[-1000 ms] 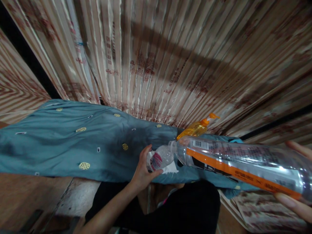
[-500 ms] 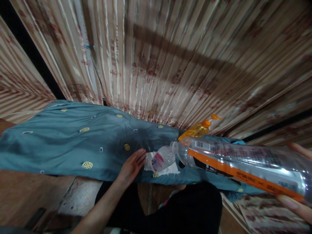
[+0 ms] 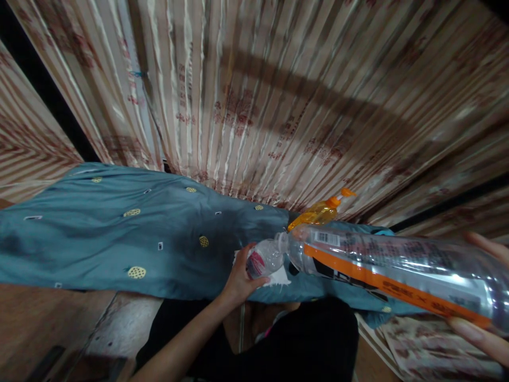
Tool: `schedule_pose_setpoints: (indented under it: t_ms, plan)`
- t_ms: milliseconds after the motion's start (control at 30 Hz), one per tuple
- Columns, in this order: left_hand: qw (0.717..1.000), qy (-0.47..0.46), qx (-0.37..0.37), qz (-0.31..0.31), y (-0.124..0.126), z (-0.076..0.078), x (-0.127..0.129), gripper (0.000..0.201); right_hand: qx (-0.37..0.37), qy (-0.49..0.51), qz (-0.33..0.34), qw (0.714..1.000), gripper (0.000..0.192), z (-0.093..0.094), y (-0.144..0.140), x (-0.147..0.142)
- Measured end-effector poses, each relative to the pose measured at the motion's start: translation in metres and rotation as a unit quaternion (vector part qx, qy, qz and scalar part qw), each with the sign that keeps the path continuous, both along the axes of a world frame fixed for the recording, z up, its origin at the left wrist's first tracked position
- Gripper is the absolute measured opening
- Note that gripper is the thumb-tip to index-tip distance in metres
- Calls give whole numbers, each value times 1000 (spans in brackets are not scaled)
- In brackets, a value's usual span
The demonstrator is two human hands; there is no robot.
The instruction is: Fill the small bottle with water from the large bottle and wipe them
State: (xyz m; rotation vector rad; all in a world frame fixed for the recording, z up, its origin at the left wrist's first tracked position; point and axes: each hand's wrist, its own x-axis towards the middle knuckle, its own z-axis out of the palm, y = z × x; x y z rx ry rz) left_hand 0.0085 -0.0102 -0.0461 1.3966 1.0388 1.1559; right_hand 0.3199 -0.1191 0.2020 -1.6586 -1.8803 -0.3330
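My left hand (image 3: 241, 277) is wrapped round a small clear plastic bottle (image 3: 267, 257) with a pink label. Beneath that bottle lies a white paper tissue (image 3: 280, 276) on the teal cloth (image 3: 175, 265). At the right edge, my right hand (image 3: 483, 339) grips the base end of a large clear bottle (image 3: 397, 270) with an orange and black label; only some fingers show. The large bottle lies nearly sideways, its neck meeting the mouth of the small one. Whether liquid passes between them I cannot tell.
An orange-yellow pump bottle (image 3: 316, 213) stands behind the large bottle near the curtain. The striped curtain (image 3: 246, 106) hangs along the far side of the cloth-covered surface. Black-clad legs (image 3: 314, 339) are below the near edge.
My left hand has moved right, from lying open beside the small bottle to gripping it. The large bottle stays tilted at the small bottle's mouth. The view has shifted slightly.
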Motion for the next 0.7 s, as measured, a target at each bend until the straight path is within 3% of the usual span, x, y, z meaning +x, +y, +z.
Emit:
schedule_pose_setpoints:
  t_ms: [167,367,533,700]
  plan:
    - [999,39,12,11,1,3,0,76,-6,27,-12,1000,89,2,-1,-5]
    - [998,52,16,17,1,2,0,77,-19,28,-25,999,89,4,-2,-8]
    - [998,50,20,22,2,0,1,77,16,-16,21,1000,94,8,3,-9]
    - [998,49,23,21,2,-1,1,77,-33,32,-7,999,85,11,3,-19]
